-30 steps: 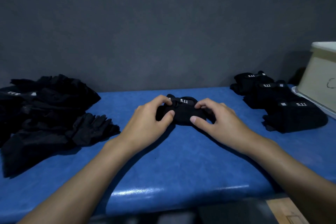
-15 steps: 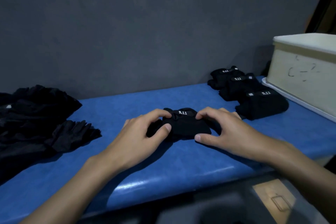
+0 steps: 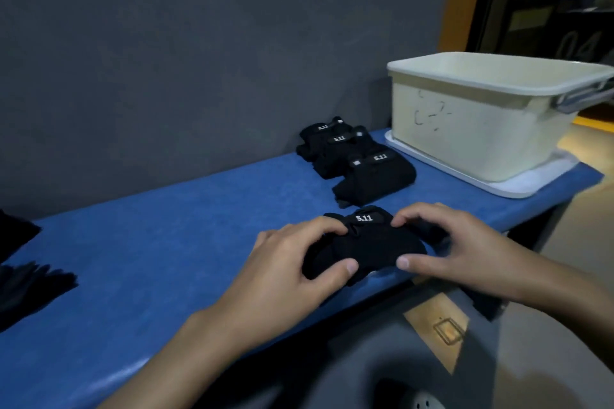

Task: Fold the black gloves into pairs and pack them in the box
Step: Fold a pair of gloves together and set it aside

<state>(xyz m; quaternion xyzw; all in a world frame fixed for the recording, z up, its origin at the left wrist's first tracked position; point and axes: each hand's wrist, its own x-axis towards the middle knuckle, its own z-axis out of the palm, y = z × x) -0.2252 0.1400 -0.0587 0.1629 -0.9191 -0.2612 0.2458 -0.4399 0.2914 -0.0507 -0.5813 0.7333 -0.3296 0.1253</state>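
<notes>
Both hands are on one folded pair [image 3: 365, 244] near the front edge of the blue bench [image 3: 166, 242]. The left hand [image 3: 282, 266] has its thumb in front and fingers over the back, and the right hand [image 3: 455, 252] mirrors it, so each grip is clamped on the bundle from its own end, I'd say to stop the fold springing open while it is squared up. A white label [image 3: 364, 218] on top reads 5.11. Three finished pairs [image 3: 362, 163] sit in a row just behind, labels up with the same 5.11, staged beside the cream box [image 3: 481, 129]. The box stands on what looks like its lid [image 3: 518, 189] at the bench's right end, handy for packing; a dark scribble [image 3: 432, 114] on its side I cannot read. Loose gloves [image 3: 30, 285] wait at the far left
</notes>
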